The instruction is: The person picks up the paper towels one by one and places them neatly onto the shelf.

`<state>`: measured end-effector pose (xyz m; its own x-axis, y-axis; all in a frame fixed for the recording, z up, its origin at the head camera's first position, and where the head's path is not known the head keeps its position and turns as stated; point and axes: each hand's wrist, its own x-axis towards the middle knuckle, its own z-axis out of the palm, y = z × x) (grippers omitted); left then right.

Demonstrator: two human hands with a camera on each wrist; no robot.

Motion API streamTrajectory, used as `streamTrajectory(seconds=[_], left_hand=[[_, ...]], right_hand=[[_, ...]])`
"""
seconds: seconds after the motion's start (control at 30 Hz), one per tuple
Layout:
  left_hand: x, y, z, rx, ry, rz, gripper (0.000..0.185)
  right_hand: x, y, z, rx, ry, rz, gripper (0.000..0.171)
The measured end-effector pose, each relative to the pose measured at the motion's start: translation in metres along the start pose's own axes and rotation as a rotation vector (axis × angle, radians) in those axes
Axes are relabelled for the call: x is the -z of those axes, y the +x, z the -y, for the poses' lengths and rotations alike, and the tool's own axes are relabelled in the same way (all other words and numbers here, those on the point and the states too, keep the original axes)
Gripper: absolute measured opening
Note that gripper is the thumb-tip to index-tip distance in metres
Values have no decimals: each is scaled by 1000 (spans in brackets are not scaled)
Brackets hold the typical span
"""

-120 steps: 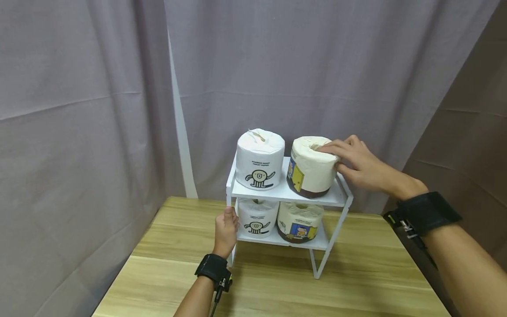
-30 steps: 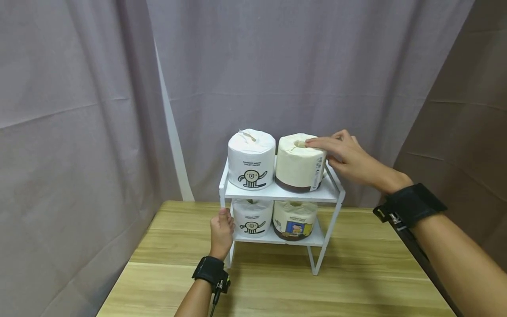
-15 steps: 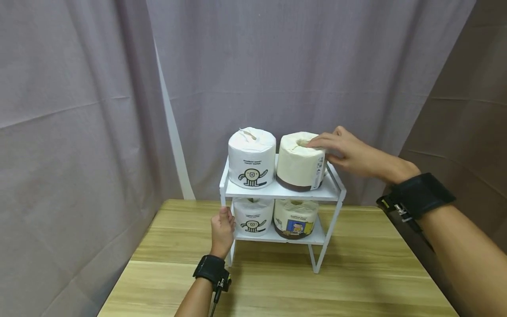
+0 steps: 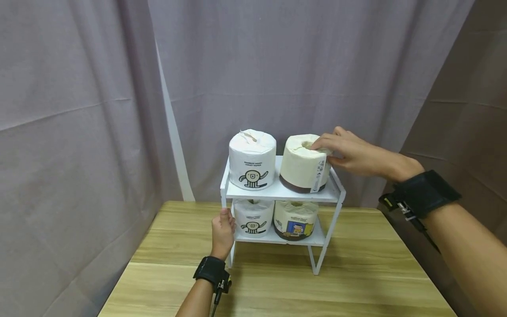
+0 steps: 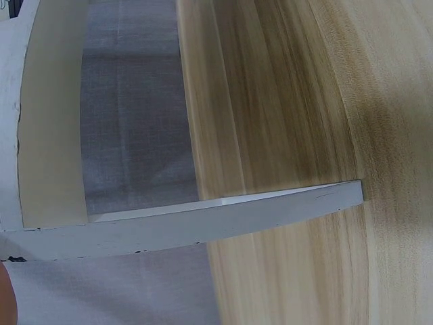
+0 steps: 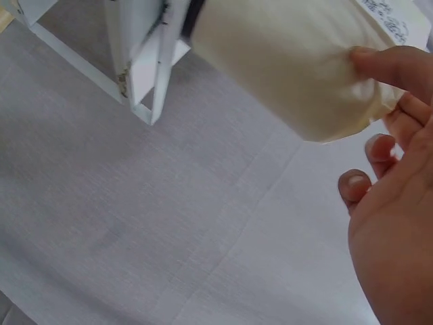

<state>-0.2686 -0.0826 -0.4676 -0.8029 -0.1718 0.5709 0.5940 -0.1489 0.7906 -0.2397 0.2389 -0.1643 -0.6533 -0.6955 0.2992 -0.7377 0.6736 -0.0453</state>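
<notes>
A white two-tier rack (image 4: pixel 277 192) stands on the wooden table (image 4: pixel 356 281). Its top shelf carries a white paper roll with a cartoon (image 4: pixel 252 159) and a cream paper roll (image 4: pixel 301 169). My right hand (image 4: pixel 325 151) reaches over the cream roll, with fingers on its top near the hole and thumb at its side. In the right wrist view a fingertip (image 6: pixel 379 61) presses the cream roll (image 6: pixel 291 68). My left hand (image 4: pixel 222 230) grips the rack's front left leg. The lower shelf holds another white roll (image 4: pixel 253 217) and a cream roll with a blue picture (image 4: pixel 295 220).
Grey curtains (image 4: pixel 79 132) hang close behind and to the left of the table, and a brown one (image 4: pixel 471 110) hangs at the right. Bare wood lies in front of the rack. The left wrist view shows a white rack bar (image 5: pixel 203 217) over the tabletop (image 5: pixel 291 135).
Since four seconds ago the top cream roll has been turned, so its picture no longer faces me. In the last second the right hand shifted only slightly on it. The left hand stays put.
</notes>
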Motion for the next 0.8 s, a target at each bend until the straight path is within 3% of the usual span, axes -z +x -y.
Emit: streamTrajectory(seconds=[0.17,0.4,0.8], left_hand=[[-1,2,-1,-11,1,0,76],[-1,1,2,-20,-2,-4,77],[-4,0,0,-9,1,-3,76]], right_hand=[[8,3,3,-74,-18,39,41],[7,9,8,-108,-66,23,40],[2,26,48,-305,-147,-10,41]])
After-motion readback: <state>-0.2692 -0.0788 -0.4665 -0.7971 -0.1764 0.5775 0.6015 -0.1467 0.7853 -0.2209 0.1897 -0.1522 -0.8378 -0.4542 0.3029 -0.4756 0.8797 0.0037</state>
